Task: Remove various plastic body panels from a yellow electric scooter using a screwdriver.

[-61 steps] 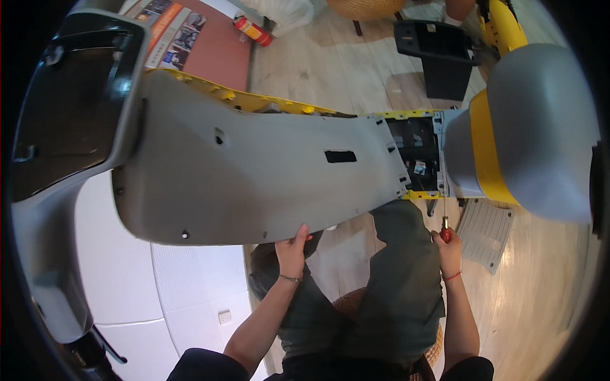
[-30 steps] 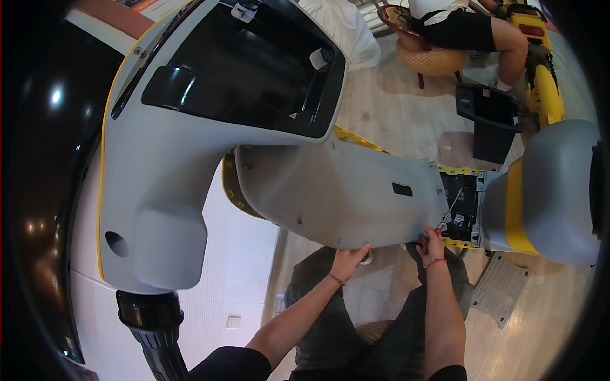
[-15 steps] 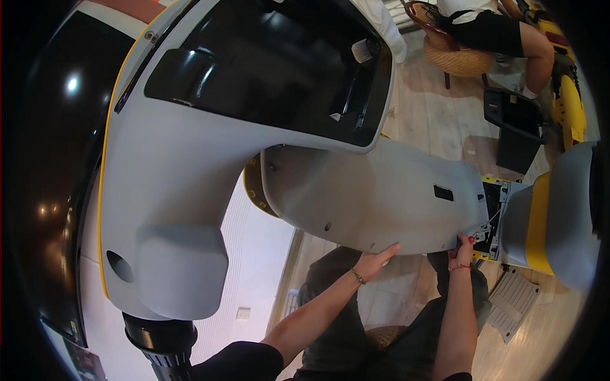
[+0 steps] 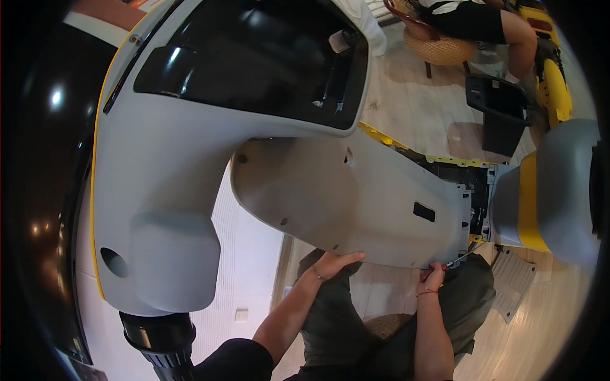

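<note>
A large grey plastic panel [image 4: 356, 197], with screw holes and a rectangular slot, lies tilted across the yellow-edged body of a scooter-like vehicle. My left hand [image 4: 332, 263] is closed on the panel's near edge, thumb on top and fingers underneath. Farther right, my right hand [image 4: 433, 279] is closed round the red handle of a screwdriver [image 4: 462, 255] and also touches the panel's near corner. The screwdriver's thin shaft points right, toward the gap by the seat. Past the panel's far right edge, the open frame [image 4: 460, 171] shows its dark inside and yellow rim.
Left stands the vehicle's grey front shield [image 4: 171, 146] with a dark glossy panel [image 4: 254, 70]. A grey and yellow seat section [image 4: 559, 190] is at right. A ridged grey plate [image 4: 513, 279] and a black bin [image 4: 499, 114] rest on the floor. Another person [image 4: 467, 25] sits behind.
Both hands have drawn the panel toward me and to the left, off the seat side. More of the yellow-rimmed frame shows behind it. The view has shifted slightly too.
</note>
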Demonstrator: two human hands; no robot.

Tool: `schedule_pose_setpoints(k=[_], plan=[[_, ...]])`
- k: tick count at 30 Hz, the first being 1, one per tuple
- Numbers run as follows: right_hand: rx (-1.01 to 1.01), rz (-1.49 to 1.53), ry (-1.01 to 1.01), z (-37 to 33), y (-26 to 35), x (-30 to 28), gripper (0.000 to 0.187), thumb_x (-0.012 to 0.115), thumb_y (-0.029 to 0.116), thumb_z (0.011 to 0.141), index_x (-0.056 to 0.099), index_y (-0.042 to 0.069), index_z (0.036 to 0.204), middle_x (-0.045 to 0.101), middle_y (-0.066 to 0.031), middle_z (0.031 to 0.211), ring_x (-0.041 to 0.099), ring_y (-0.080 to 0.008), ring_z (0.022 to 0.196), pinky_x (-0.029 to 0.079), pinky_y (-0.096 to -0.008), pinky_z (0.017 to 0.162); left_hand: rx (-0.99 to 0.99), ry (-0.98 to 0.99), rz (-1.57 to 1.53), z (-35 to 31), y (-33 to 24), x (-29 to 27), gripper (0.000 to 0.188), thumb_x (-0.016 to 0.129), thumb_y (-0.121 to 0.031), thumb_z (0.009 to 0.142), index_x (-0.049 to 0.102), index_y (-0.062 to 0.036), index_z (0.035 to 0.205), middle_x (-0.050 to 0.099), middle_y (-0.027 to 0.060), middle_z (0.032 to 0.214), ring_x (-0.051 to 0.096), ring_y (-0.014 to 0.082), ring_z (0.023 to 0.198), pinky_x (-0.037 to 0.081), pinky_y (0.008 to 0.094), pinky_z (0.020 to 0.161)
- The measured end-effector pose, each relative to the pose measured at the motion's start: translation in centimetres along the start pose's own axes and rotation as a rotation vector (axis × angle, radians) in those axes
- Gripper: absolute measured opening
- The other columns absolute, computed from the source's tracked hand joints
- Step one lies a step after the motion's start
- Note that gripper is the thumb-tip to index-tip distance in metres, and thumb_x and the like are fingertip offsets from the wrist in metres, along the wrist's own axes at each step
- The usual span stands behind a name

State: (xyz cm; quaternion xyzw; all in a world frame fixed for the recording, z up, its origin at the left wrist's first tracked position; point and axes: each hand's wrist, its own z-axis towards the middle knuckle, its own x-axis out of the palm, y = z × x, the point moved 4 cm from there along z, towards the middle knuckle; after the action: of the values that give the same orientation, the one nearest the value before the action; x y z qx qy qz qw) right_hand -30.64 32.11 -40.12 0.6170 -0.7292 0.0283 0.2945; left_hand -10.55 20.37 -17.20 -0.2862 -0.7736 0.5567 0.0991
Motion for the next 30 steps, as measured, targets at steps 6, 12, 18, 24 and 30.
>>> schedule_pose_setpoints(k=[6, 12, 18, 24, 30], plan=[[-0.086, -0.156, 0.021, -3.2, 3.5, -1.3, 0.009, 0.052, 0.009, 0.073, 0.044, 0.012, 0.074, 0.039, -0.0001, 0.06, 0.034, -0.0128, 0.04, 0.034, -0.0288, 0.041, -0.03, -0.029, -0.185, -2.1, -0.9, 2.5, 0.028, 0.071, -0.016, 0.08, 0.059, -0.0023, 0.101, 0.059, 0.0007, 0.093, 0.054, 0.0099, 0.084, 0.045, 0.024, 0.073], [0.095, -0.212, 0.125, -4.2, 0.0, -3.4, 0.013, 0.053, 0.006, 0.072, 0.041, 0.014, 0.071, 0.042, -0.001, 0.057, 0.041, -0.0161, 0.038, 0.038, -0.0322, 0.04, -0.115, -0.149, -0.044, -4.5, -0.6, 1.0, 0.029, 0.066, -0.003, 0.081, 0.057, -0.002, 0.109, 0.059, 0.0017, 0.102, 0.055, 0.0135, 0.095, 0.045, 0.0284, 0.084], [0.337, -0.26, 0.097, -6.1, -8.5, -5.6, 0.023, 0.052, 0.006, 0.071, 0.044, 0.013, 0.092, 0.049, -0.0084, 0.076, 0.054, -0.0228, 0.062, 0.052, -0.0402, 0.059, -0.059, -0.018, 0.081, -4.8, -1.6, -4.2, 0.033, 0.065, -0.003, 0.082, 0.056, -0.0024, 0.113, 0.059, 0.0028, 0.105, 0.056, 0.0139, 0.097, 0.046, 0.0282, 0.084], [0.397, -0.289, -0.097, -10.2, -10.3, -7.0, 0.019, 0.051, 0.003, 0.072, 0.043, 0.009, 0.088, 0.049, -0.0062, 0.074, 0.056, -0.0209, 0.066, 0.054, -0.0366, 0.064, -0.187, -0.002, -0.22, -5.4, -0.7, -4.8, 0.035, 0.07, -0.009, 0.078, 0.056, -0.0009, 0.11, 0.059, 0.0031, 0.101, 0.056, 0.0134, 0.092, 0.047, 0.027, 0.079], [0.367, -0.327, -0.129, -9.8, -9.3, -8.3, 0.025, 0.051, 0.003, 0.07, 0.044, 0.009, 0.093, 0.049, -0.0055, 0.075, 0.058, -0.0222, 0.07, 0.053, -0.0384, 0.066, -0.038, -0.025, 0.147, -7.8, -1.0, -2.0, 0.04, 0.069, -0.011, 0.08, 0.054, -0.0002, 0.115, 0.059, 0.0045, 0.105, 0.056, 0.0142, 0.096, 0.047, 0.0283, 0.082]])
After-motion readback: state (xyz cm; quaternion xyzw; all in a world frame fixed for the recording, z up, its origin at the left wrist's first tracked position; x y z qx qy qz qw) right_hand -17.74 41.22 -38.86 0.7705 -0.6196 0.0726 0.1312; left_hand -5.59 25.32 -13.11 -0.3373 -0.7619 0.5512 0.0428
